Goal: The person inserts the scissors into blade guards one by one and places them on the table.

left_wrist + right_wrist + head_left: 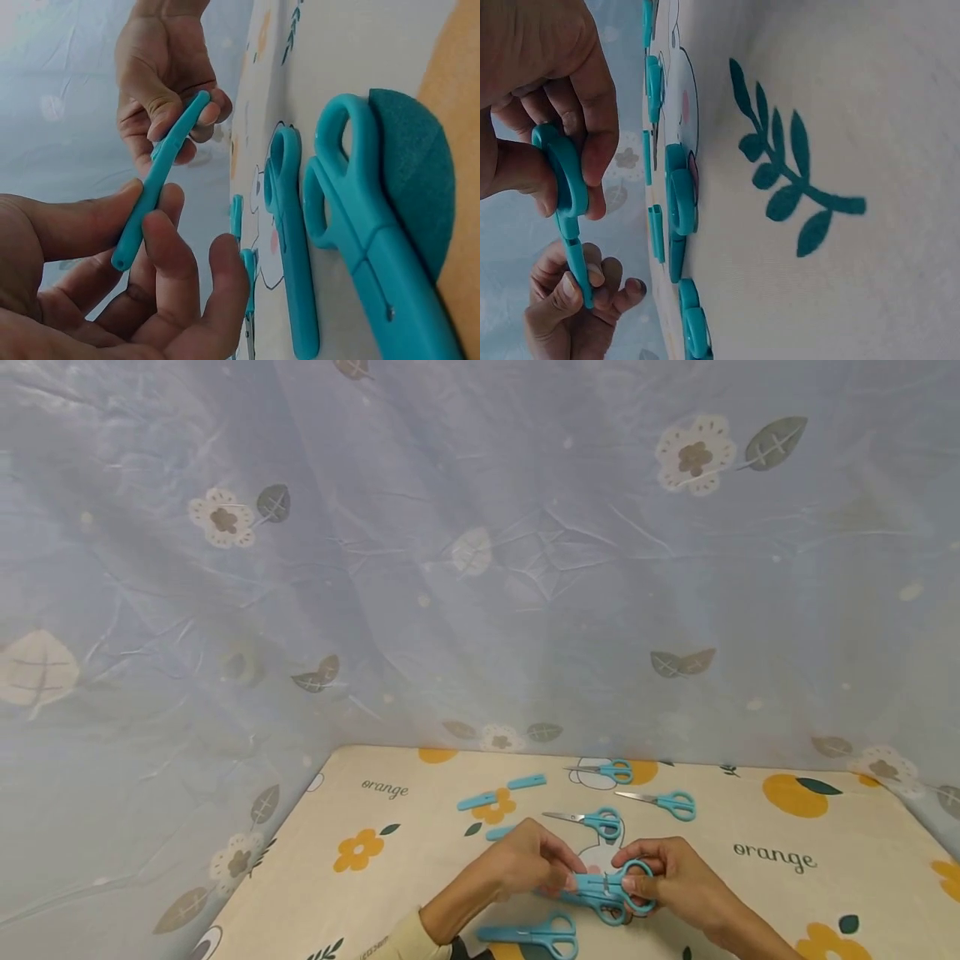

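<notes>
The sheathed scissors [156,184] are turquoise; the unsheathed blades [566,817] are silver-grey. The cream tablecloth [420,860] carries orange flowers [358,850], oranges [787,797] and dark-green leaves [819,787], the bluish-grey curtain [375,610] white-and-brown flowers [222,518]. The sleeve [405,939], barely in view, seems pale yellow.

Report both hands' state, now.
Left hand: closed, pinching the slim turquoise plastic blade cover.
Right hand: closed, holding the scissors with turquoise plastic finger loops.

There are six scissors [595,883] and three loose blade covers [527,782]
</notes>
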The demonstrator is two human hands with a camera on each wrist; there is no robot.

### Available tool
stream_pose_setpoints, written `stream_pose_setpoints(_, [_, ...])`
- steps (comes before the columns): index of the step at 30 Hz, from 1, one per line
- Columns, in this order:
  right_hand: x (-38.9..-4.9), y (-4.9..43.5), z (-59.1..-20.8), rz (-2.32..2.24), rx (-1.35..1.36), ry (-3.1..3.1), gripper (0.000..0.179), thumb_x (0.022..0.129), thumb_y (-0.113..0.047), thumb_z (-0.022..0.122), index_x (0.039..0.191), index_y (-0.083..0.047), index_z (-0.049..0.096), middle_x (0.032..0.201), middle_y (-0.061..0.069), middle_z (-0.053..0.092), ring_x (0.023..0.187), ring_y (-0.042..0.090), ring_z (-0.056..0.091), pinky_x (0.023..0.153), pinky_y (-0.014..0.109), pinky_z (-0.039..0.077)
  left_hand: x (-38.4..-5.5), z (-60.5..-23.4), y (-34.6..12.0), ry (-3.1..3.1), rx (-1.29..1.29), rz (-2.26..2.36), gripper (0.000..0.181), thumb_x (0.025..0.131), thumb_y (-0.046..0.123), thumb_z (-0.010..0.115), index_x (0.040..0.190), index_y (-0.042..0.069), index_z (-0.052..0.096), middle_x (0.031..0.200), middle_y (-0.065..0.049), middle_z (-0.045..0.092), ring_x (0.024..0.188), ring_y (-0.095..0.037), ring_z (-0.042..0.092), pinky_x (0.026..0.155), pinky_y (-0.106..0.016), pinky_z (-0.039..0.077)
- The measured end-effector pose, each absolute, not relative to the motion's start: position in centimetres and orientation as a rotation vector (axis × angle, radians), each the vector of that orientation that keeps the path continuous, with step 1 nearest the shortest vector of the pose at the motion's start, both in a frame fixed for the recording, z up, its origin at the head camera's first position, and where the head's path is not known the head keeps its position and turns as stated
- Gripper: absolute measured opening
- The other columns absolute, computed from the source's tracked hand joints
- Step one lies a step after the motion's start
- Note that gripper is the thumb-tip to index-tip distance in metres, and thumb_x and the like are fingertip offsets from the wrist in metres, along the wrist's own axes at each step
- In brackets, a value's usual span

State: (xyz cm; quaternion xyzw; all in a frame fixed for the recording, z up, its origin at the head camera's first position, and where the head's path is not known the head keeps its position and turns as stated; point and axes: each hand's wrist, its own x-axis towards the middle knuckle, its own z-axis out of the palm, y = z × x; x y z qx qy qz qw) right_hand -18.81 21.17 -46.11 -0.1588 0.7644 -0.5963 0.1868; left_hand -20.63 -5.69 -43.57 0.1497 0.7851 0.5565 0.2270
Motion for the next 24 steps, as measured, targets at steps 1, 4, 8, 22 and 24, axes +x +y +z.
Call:
stream_pose_setpoints(1, [-18.7,21.1,-46.2,-1.679,-0.439,2.156,0.037,0.1,-0.011,0.074,0.124,0.015,0.065,0.079,0.001,0.073,0.071,0.007,0.066,0.063,0.029,0.06,-20.5,-43.6,-5.7,2.165,0.411,1.539,0.018,0.085,-0.014,0.078,0.093,0.001,0.084,0.08,-0.011,0.079,0.064,-0.012,0.065,0.063,-0.032,0.059])
stream_pose_setpoints(4, [-18.5,21.1,-46.2,-1.677,-0.421,2.15,0.035,0.101,-0.009,0.074,0.124,0.015,0.065,0.078,0.0,0.073,0.071,0.008,0.066,0.063,0.029,0.061,-20.3,-43.7,-5.5,2.172,0.431,1.551,0.021,0.082,-0.018,0.076,0.092,-0.001,0.083,0.08,-0.013,0.079,0.063,-0.012,0.064,0.06,-0.027,0.056])
stream_pose_setpoints(8, [-18.4,21.3,-45.9,-1.684,-0.41,2.125,0.033,0.104,-0.01,0.07,0.126,0.015,0.065,0.077,-0.001,0.072,0.071,0.01,0.066,0.062,0.031,0.06,-20.1,-43.4,-5.3,2.21,0.473,1.535,0.023,0.08,-0.017,0.078,0.092,0.001,0.085,0.083,-0.008,0.081,0.068,-0.008,0.062,0.062,-0.021,0.051])
stream_pose_setpoints(22, [-18.3,20.6,-45.2,-1.644,-0.386,2.218,0.029,0.1,-0.01,0.073,0.12,0.01,0.069,0.072,-0.002,0.066,0.07,0.01,0.061,0.061,0.03,0.057,-20.4,-43.4,-4.7,2.201,0.464,1.524,0.018,0.084,-0.013,0.08,0.092,0.003,0.085,0.081,-0.012,0.08,0.067,-0.008,0.063,0.063,-0.022,0.052])
stream_pose_setpoints(24, [-18.4,20.7,-45.2,-1.634,-0.377,2.205,0.031,0.101,-0.013,0.073,0.122,0.01,0.069,0.073,-0.001,0.066,0.07,0.012,0.061,0.062,0.031,0.058,-20.5,-43.4,-4.7,2.189,0.461,1.529,0.018,0.084,-0.013,0.08,0.092,0.002,0.085,0.08,-0.012,0.08,0.066,-0.009,0.064,0.063,-0.024,0.054])
